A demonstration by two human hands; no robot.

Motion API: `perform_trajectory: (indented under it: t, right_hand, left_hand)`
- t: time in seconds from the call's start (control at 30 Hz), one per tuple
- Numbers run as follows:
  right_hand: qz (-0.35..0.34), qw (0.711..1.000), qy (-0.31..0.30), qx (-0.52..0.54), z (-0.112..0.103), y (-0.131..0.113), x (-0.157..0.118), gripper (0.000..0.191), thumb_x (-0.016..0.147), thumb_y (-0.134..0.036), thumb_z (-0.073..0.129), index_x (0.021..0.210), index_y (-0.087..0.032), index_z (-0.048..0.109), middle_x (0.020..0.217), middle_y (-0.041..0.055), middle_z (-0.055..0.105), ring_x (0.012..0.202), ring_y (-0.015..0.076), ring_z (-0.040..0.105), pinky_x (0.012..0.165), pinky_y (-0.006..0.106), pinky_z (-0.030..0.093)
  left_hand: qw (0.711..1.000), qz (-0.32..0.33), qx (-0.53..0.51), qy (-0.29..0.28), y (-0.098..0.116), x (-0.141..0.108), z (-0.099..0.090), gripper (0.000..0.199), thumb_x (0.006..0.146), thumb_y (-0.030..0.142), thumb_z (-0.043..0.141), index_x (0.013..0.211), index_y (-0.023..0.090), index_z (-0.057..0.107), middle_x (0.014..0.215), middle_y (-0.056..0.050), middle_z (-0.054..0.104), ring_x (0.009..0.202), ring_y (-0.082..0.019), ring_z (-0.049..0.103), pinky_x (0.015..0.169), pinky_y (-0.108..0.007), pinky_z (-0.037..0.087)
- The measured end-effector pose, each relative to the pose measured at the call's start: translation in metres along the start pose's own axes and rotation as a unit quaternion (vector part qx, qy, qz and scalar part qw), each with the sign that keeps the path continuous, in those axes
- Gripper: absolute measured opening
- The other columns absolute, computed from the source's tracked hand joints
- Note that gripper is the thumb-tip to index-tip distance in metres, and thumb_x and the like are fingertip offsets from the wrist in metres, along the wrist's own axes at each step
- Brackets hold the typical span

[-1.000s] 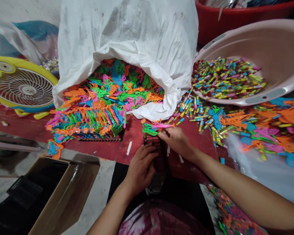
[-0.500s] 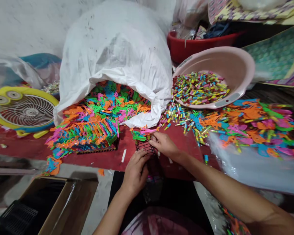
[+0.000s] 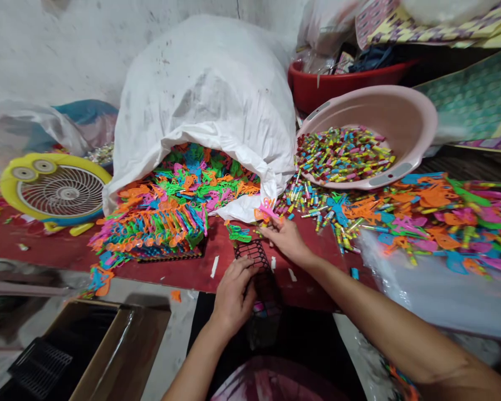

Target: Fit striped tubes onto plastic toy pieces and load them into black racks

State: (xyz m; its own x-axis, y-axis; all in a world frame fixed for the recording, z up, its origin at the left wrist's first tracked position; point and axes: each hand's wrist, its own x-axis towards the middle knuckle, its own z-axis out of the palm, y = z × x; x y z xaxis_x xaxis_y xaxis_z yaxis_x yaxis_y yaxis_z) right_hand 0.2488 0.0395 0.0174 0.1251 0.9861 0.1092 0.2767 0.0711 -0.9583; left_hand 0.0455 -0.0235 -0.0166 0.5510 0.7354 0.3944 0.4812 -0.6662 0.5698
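Pink plastic piece (image 3: 268, 211) pinched in the right hand (image 3: 284, 240) grip, beside black mesh rack (image 3: 253, 256)

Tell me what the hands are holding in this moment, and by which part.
The left hand grips a black plastic grid rack by its side; the right hand pinches a pink-and-orange plastic piece at its lower end.

Fairly even, bright indoor light, soft shadows, bowed wide-angle edges
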Motion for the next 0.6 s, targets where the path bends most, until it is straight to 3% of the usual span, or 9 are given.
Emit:
perform_trajectory:
  t: [0.17,0.37,0.5,0.6]
  right_hand:
    - [-0.014,0.999,0.016,-0.028,-0.003,0.009,0.0,0.026,0.077,-0.04,0.064,0.067,-0.02,0.053,0.053,-0.0056,0.051,0.045,0.0087,0.046,0.044,0.02,0.033]
    - [-0.031,0.999,0.012,-0.014,0.001,0.008,-0.001,0.022,0.077,-0.039,0.062,0.078,-0.017,0.065,0.064,-0.0009,0.06,0.057,0.0116,0.05,0.051,0.022,0.036]
    - [-0.024,0.997,-0.022,-0.069,-0.002,0.011,0.001,0.033,0.078,-0.044,0.059,0.059,-0.017,0.06,0.052,-0.0017,0.051,0.05,0.0107,0.041,0.048,0.023,0.028]
    - [-0.03,0.995,-0.031,-0.087,-0.004,0.013,0.003,0.032,0.078,-0.042,0.059,0.057,-0.018,0.058,0.051,-0.0019,0.05,0.05,0.0105,0.04,0.047,0.022,0.027]
  left_hand:
    - [1.0,-0.002,0.002,0.001,-0.002,-0.001,0.003,0.045,0.086,0.006,0.045,0.125,0.022,0.057,0.132,-0.009,0.058,0.129,-0.023,0.049,0.112,-0.05,0.041]
    - [1.0,0.004,-0.011,0.014,-0.001,0.0,0.004,0.044,0.086,0.005,0.046,0.124,0.022,0.057,0.131,-0.009,0.058,0.128,-0.023,0.051,0.111,-0.05,0.043]
    - [1.0,0.002,-0.015,0.016,-0.001,0.0,0.004,0.044,0.085,0.006,0.046,0.123,0.023,0.058,0.131,-0.01,0.058,0.128,-0.024,0.051,0.11,-0.049,0.043]
    - [1.0,0.0,-0.012,0.015,-0.001,0.0,0.004,0.044,0.085,0.006,0.047,0.124,0.023,0.058,0.131,-0.009,0.058,0.128,-0.024,0.05,0.109,-0.049,0.043]
